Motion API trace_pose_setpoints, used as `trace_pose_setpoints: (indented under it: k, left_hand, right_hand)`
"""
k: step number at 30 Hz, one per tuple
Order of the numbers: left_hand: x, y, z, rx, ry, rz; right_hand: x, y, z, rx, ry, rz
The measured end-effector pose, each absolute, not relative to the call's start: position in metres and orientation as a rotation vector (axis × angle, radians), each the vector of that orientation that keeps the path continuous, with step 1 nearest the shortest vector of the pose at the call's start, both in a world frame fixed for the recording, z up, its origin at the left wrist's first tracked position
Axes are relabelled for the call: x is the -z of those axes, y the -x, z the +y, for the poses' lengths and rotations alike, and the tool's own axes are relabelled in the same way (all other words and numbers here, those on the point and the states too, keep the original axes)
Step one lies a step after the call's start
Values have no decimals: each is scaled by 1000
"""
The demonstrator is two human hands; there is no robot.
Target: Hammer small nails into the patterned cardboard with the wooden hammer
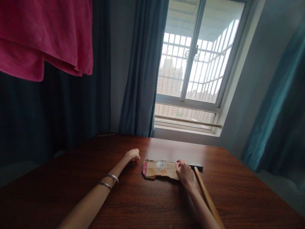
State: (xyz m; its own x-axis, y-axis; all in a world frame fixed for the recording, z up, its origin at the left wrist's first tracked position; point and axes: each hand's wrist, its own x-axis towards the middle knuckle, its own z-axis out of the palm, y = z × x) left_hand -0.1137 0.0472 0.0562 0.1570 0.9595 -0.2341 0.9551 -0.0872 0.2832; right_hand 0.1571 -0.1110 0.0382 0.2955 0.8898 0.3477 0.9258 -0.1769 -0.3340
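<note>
A flat spotted piece of board (pixel 152 168) with ragged edges and a pink strip at its left end lies on the table. Several thin metal nails (pixel 163 163) stand upright near its middle. My left hand (pixel 133 155) is left of the board, fingers bent down and closed above small dark thin pieces (pixel 132 164), perhaps nails; its fingertips are hidden. Over the board's right end rests my right hand (pixel 184 171), its fingers curled in; whatever they hold is hidden. Just right of it lies a hammer (pixel 202 184) with a dark head and wooden handle.
The brown wooden table (pixel 133 203) reaches back to a barred window (pixel 190 63) and blue curtains (pixel 145 73). A pink cloth (pixel 59 38) hangs at the upper left. Another blue curtain (pixel 276 111) hangs on the right.
</note>
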Motion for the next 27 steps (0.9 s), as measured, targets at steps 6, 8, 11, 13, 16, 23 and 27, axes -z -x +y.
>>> trace_pose_setpoints:
  k: [6, 8, 11, 13, 16, 23, 27]
  left_hand:
    - [-63, 105, 39, -44, -2149, 2004]
    - [-63, 104, 39, -74, -2138, 2007]
    - [-60, 105, 40, -78, -2137, 1967]
    - [-58, 107, 42, -99, -2145, 1941]
    - [-58, 109, 46, -165, -2181, 1884]
    - [-80, 83, 35, -479, -2124, 1155]
    - [-92, 50, 4, -646, -1982, 774]
  right_hand:
    - [-35, -159, -109, 94, 2080, -1618]
    - [-34, -159, -109, 94, 2080, -1619]
    - [-34, -159, -109, 93, 2071, -1627]
    - [-34, -159, -110, 87, 2061, -1626]
    - [-35, -158, -111, 76, 2004, -1610]
    - [-41, -146, -106, -166, 1539, -1508]
    - [-42, -134, -106, -420, 1325, -1369]
